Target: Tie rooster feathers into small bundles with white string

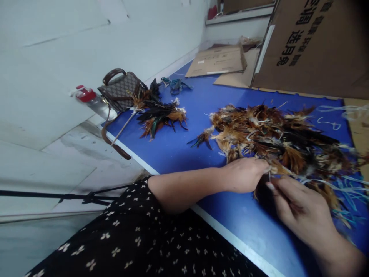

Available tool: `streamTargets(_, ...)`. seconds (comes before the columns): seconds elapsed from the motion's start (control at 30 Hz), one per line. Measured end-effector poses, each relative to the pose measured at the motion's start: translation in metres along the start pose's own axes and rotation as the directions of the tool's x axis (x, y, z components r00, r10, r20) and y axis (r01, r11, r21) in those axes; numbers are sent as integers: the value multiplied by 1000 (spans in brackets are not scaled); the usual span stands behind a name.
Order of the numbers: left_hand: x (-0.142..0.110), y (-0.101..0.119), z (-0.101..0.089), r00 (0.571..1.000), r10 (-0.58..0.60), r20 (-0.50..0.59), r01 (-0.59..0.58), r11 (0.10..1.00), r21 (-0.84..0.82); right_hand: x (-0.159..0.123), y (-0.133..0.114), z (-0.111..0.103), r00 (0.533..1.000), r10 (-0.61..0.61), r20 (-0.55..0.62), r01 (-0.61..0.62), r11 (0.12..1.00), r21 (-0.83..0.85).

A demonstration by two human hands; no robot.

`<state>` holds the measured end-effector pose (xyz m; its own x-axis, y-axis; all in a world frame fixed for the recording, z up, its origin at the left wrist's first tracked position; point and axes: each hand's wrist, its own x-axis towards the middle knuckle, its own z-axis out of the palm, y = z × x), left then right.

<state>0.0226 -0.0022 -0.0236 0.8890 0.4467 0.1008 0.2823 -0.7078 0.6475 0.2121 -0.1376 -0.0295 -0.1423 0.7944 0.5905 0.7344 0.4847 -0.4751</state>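
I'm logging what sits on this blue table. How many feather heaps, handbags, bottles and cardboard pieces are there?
Feather heaps: 2, a small one and a large one
Handbags: 1
Bottles: 1
Cardboard pieces: 3, flat box, flat sheet, big box
Total: 7

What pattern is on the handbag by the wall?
A brown checked pattern with darker brown handle, on the handbag, head view.
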Motion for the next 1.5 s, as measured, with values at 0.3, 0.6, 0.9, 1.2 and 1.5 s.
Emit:
streamTargets(0.3, -3, 8, -5, 983, 182, 5, -162, 888, -431, -2, -4, -12, 911, 402, -90, -390, 912, 129)
streamTargets(0.6, -6, 7, 29, 940, 59, -336, -134, 969, -207, -4, -15, 10, 921, 364, -136, -350, 929, 119)
streamTargets(0.9, -7, 10, 35, 910, -21, -413, -125, 938, -324, 5, -31, 18, 939, 312, -146, -314, 949, 12)
streamTargets(1.2, 5, 10, 30, 968, -205, -147, -4, 568, -823, 1, -21, 19, 921, 337, -193, -331, 941, 63)
streamTargets(1.5, 2, 11, 30, 979, -203, -23, 35, 279, -959, 1, -13, 22, 943, 294, -155, -289, 956, 50)
